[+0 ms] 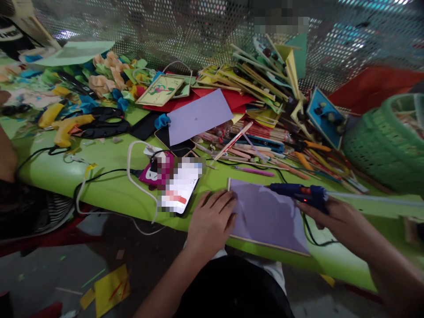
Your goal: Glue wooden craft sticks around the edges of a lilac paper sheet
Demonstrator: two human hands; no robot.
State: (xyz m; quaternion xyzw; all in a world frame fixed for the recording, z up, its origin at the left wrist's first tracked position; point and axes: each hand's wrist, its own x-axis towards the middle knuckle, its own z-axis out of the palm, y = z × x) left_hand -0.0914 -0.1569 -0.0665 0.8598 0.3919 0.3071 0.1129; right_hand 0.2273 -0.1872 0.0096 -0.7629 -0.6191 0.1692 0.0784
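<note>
Green table (46,154): underlies all | purple sheet (265,216): on the table's near edge, between both hands | left hand (213,221): palm down, fingers over sheet's left edge; cannot tell if pinching | right hand (326,214): wrapped around glue gun | glue gun (300,193): nozzle at sheet's far edge | wooden strip (270,246): along sheet's near edge

On the green desk (53,165), the left hand (210,223) rests on the left side of a purple sheet (268,221) with thin strips along its left and near edges, while the right hand (326,214) grips a blue glue gun (296,192), its nozzle at the sheet's far edge. A lit phone (182,187) lies left of the sheet; beyond are a second purple card (200,117), pliers with orange handles (304,161) and a green basket (374,141).
</note>
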